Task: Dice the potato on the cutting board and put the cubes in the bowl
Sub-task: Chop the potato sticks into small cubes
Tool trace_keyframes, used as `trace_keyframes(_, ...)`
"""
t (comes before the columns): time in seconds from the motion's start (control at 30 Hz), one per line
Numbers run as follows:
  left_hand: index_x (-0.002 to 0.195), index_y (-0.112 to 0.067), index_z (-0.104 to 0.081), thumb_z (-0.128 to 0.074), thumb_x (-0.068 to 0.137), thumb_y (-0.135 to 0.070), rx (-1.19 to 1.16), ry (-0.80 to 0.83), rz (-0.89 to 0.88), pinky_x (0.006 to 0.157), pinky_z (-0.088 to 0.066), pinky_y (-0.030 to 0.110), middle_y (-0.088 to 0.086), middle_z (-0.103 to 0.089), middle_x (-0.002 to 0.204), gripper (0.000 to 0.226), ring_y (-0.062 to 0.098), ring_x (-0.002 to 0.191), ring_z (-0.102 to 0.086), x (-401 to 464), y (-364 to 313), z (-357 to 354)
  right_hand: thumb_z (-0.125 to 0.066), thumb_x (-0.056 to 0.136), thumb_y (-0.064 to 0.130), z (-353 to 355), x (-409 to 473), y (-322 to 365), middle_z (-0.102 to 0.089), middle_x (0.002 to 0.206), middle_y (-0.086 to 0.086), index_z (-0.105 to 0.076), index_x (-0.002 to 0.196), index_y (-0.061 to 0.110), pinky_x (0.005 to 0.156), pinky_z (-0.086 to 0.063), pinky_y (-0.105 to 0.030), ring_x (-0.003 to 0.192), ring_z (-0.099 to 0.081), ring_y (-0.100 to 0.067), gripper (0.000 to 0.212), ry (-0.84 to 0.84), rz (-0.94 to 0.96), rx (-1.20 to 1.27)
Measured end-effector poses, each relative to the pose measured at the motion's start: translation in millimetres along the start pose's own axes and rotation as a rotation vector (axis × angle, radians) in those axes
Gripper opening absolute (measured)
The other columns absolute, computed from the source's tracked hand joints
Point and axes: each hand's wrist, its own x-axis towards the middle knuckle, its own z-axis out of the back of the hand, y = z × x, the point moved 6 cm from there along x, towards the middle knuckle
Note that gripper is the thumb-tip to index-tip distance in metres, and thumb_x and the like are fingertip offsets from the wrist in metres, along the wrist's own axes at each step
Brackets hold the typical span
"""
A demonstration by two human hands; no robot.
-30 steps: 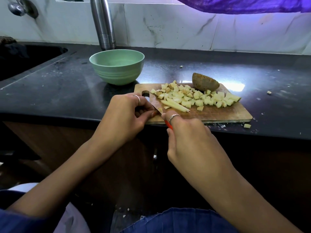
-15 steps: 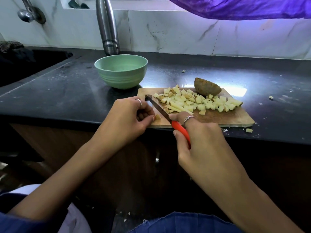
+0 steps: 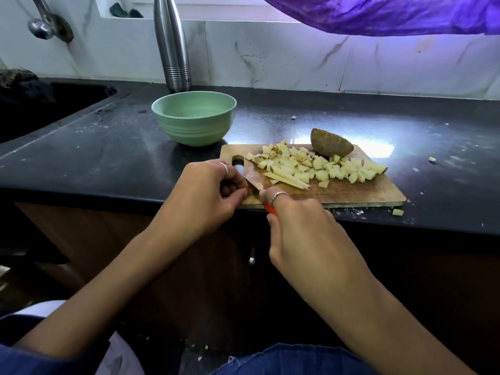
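Note:
A wooden cutting board (image 3: 359, 194) lies at the counter's front edge. Several pale potato cubes (image 3: 322, 165) are heaped along its far side, with a few long strips (image 3: 286, 178) in front of them and an unpeeled potato half (image 3: 331, 143) at the back. My left hand (image 3: 205, 196) pinches a small potato piece at the board's near left corner; the piece is mostly hidden by my fingers. My right hand (image 3: 300, 228) grips a knife by its orange handle (image 3: 270, 208), blade (image 3: 250, 183) down beside my left fingertips. A green bowl (image 3: 193, 117) stands behind the board's left end.
A steel bottle (image 3: 173, 44) stands behind the bowl against the marble wall. A dark sink (image 3: 40, 109) opens at the left. Stray potato bits lie on the black counter (image 3: 431, 159) right of the board and near its front edge (image 3: 397, 211). Purple cloth (image 3: 392, 12) hangs above.
The knife, lifted half a second ago, has come back down onto the board beside my left fingertips. My left hand stays at the board's near left corner.

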Motion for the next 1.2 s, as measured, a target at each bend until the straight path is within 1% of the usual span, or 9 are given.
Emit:
trace_keyframes(0.17, 0.081, -0.019, -0.071, -0.073, 0.079, -0.015, 0.055, 0.014, -0.016, 0.060, -0.038, 0.005, -0.014, -0.055, 0.072, 0.004, 0.002, 0.064, -0.052, 2, -3, 0, -0.050, 0.093, 0.032, 12, -2, -29, -0.053, 0.096, 0.002, -0.052, 0.125, 0.039, 0.066, -0.049, -0.025, 0.075, -0.055, -0.011, 0.032, 0.050, -0.171, 0.172)
trace_keyframes(0.23, 0.083, -0.020, -0.071, -0.072, 0.080, -0.017, 0.084, 0.017, -0.014, 0.061, -0.037, 0.006, -0.015, -0.053, 0.072, 0.004, 0.003, 0.063, -0.050, 5, -5, -3, -0.053, 0.092, 0.033, 19, -1, -51, -0.052, 0.084, 0.008, -0.058, 0.118, 0.041, 0.049, -0.037, -0.012, 0.060, -0.052, 0.001, 0.027, 0.152, -0.246, 0.269)
trace_keyframes(0.33, 0.082, -0.022, -0.072, -0.073, 0.079, -0.018, 0.083, 0.011, -0.019, 0.061, -0.035, 0.006, -0.017, -0.054, 0.073, 0.005, 0.003, 0.069, -0.050, 12, -9, -7, -0.056, 0.093, 0.026, 31, -2, -76, -0.046, 0.053, 0.010, -0.064, 0.109, 0.036, 0.038, -0.027, -0.013, 0.033, -0.036, -0.004, 0.021, 0.316, -0.324, 0.493)
trace_keyframes(0.47, 0.078, -0.025, -0.071, -0.075, 0.078, -0.018, 0.035, 0.016, -0.025, 0.066, -0.041, 0.011, -0.013, -0.064, 0.077, 0.008, 0.005, 0.072, -0.056, 17, -13, -12, -0.055, 0.093, 0.020, 39, -8, -96, -0.044, 0.051, -0.003, -0.068, 0.105, 0.035, 0.035, -0.020, -0.015, 0.034, -0.024, -0.008, 0.023, 0.444, -0.408, 0.687)
trace_keyframes(0.63, 0.081, -0.024, -0.071, -0.073, 0.080, -0.012, 0.030, -0.005, -0.022, 0.061, -0.036, 0.004, -0.007, -0.065, 0.079, 0.012, 0.002, 0.070, -0.055, 23, -10, -17, -0.058, 0.091, 0.019, 49, -10, -106, -0.045, 0.053, -0.004, -0.068, 0.104, 0.037, 0.036, -0.023, -0.017, 0.038, -0.027, -0.010, 0.025, 0.462, -0.328, 0.657)
trace_keyframes(0.77, 0.090, -0.019, -0.073, -0.066, 0.082, -0.001, 0.023, -0.004, -0.057, 0.065, -0.033, -0.002, -0.011, -0.061, 0.081, 0.021, -0.012, 0.074, -0.052, 32, -13, -17, -0.059, 0.090, 0.019, 57, -12, -107, -0.047, 0.052, -0.004, -0.067, 0.105, 0.036, 0.038, -0.027, -0.017, 0.039, -0.032, -0.009, 0.024, 0.428, -0.279, 0.622)
trace_keyframes(0.9, 0.095, -0.019, -0.073, -0.061, 0.085, 0.003, 0.084, 0.004, -0.170, 0.070, -0.038, 0.007, -0.002, -0.068, 0.095, 0.027, 0.006, 0.082, -0.056, 46, -22, -16, -0.059, 0.090, 0.018, 56, -12, -105, -0.049, 0.052, -0.005, -0.067, 0.105, 0.035, 0.039, -0.029, -0.017, 0.040, -0.034, -0.009, 0.024, 0.436, -0.264, 0.614)
trace_keyframes(1.07, 0.102, -0.023, -0.073, -0.064, 0.087, -0.014, 0.238, 0.308, -0.383, 0.079, -0.038, 0.017, -0.004, -0.066, 0.105, 0.019, 0.010, 0.095, -0.054, 60, -34, -27, -0.059, 0.090, 0.020, 55, -10, -103, -0.051, 0.050, -0.002, -0.065, 0.106, 0.036, 0.041, -0.032, -0.014, 0.041, -0.037, -0.008, 0.024, 0.429, -0.216, 0.577)
trace_keyframes(1.2, 0.103, -0.019, -0.072, -0.065, 0.087, -0.016, 0.289, 0.386, -0.427, 0.080, -0.045, 0.023, -0.002, -0.068, 0.100, 0.017, 0.012, 0.091, -0.059, 65, -39, -27, -0.058, 0.089, 0.026, 54, -9, -100, -0.052, 0.048, 0.002, -0.062, 0.109, 0.041, 0.048, -0.035, -0.016, 0.046, -0.040, -0.009, 0.025, 0.443, -0.155, 0.528)
